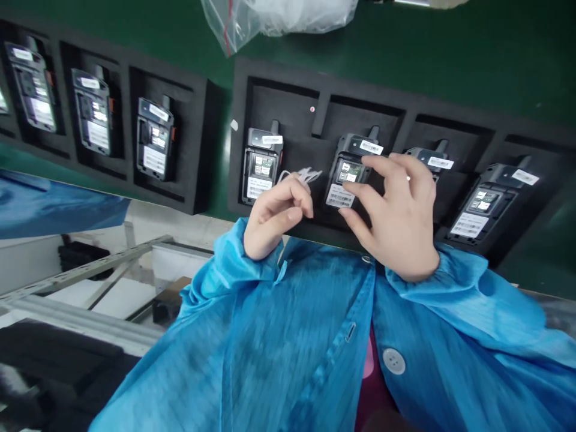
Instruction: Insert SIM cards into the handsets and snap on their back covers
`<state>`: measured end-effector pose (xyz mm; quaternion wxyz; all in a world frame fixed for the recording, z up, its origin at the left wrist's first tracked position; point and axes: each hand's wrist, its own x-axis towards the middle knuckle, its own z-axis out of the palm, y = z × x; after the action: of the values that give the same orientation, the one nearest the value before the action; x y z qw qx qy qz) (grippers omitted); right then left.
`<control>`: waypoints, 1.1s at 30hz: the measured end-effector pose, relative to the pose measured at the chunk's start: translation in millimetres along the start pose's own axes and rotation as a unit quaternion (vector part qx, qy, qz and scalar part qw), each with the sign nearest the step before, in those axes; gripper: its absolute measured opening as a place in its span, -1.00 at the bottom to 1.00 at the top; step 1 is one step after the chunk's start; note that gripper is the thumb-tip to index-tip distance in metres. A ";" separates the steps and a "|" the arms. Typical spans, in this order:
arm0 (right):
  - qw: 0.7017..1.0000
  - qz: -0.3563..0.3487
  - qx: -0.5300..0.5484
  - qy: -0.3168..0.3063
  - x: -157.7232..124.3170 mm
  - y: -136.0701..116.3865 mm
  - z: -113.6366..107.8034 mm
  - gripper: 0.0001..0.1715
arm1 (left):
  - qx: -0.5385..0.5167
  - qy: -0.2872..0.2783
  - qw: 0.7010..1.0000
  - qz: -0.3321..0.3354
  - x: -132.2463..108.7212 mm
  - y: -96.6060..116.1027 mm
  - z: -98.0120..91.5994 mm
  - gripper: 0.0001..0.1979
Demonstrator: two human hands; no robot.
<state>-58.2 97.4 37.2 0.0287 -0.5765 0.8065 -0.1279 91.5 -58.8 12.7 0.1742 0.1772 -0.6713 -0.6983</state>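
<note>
Left hand (276, 216): fingers curl around thin white strips (310, 174). Right hand (396, 213): fingers spread over black rectangular handheld device (340, 195), back open, in black foam tray (288, 74).

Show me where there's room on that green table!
Bare green tabletop lies beyond the black foam trays, either side of the clear plastic bag. Crowded: the trays, with dark handheld devices, and the bare left hand and right hand over one.

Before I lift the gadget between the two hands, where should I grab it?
Probably pinch the gadget by its two long sides, coming from above: it lies down inside a walled black tray, with its middle uncovered.
</note>
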 end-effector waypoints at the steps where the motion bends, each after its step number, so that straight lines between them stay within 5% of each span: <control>1: 0.999 -0.004 0.041 0.026 4.3 -1.7 -2.0 -0.63 | -0.091 -0.008 0.996 -0.012 -0.9 -0.1 1.1 -0.70; 3: 0.988 -0.007 0.137 0.066 13.4 -6.7 -5.9 -0.72 | -0.217 -0.030 0.975 -0.024 -2.4 0.3 3.9 -0.69; 7: 0.967 -0.030 0.242 0.068 30.3 -18.8 -12.8 -0.73 | -0.293 -0.070 0.953 -0.029 -5.6 2.3 7.5 -0.70; 16: 0.986 -0.067 0.143 0.046 41.2 -26.8 -21.7 -0.98 | -0.379 -0.062 0.922 -0.055 -14.2 -1.9 7.4 -0.77; 21: 0.967 -0.122 0.203 0.090 33.3 -23.0 -23.0 -0.90 | -0.438 -0.021 0.890 -0.123 -13.8 -5.7 13.5 -0.69; 27: 0.969 -0.108 0.220 0.025 19.6 -18.1 -32.6 -0.80 | -0.457 -0.044 0.873 -0.164 -8.7 -9.1 22.5 -0.68; 33: 0.941 -0.092 0.316 0.080 14.0 -17.1 -37.1 -0.86 | -0.398 0.007 0.901 -0.173 -6.5 -6.1 13.2 -0.53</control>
<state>-54.2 85.6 78.5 0.1325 -0.5972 0.6680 -0.4237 90.9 -43.9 7.1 0.1118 0.2110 -0.2948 -0.9252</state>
